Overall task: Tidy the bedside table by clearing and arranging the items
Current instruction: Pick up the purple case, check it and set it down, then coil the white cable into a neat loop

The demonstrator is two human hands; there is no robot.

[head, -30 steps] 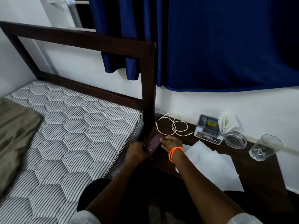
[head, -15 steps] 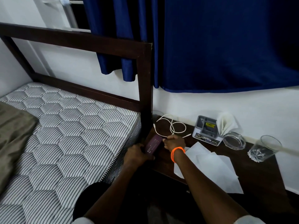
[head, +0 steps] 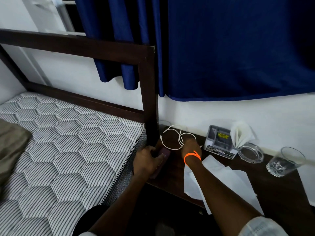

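My left hand [head: 146,160] is closed around a flat purple object [head: 164,155] at the left edge of the dark bedside table [head: 276,189], beside the bedpost. My right hand [head: 190,147], with an orange band on the wrist, rests on the coiled white cable [head: 172,136] at the table's back left; its fingers curl over the loops, and whether they grip the cable is hidden. White papers [head: 226,181] lie spread across the table's middle under my right forearm.
A grey organiser box [head: 219,142] with folded tissue [head: 241,133] stands by the wall. A glass ashtray [head: 250,152] and a drinking glass [head: 285,161] sit to its right. The mattress [head: 68,150] and dark bed frame [head: 149,92] border the table's left; blue curtains [head: 221,48] hang above.
My right hand has left the purple object and moved back onto the white cable. My left hand still holds the purple object at the table's left edge.
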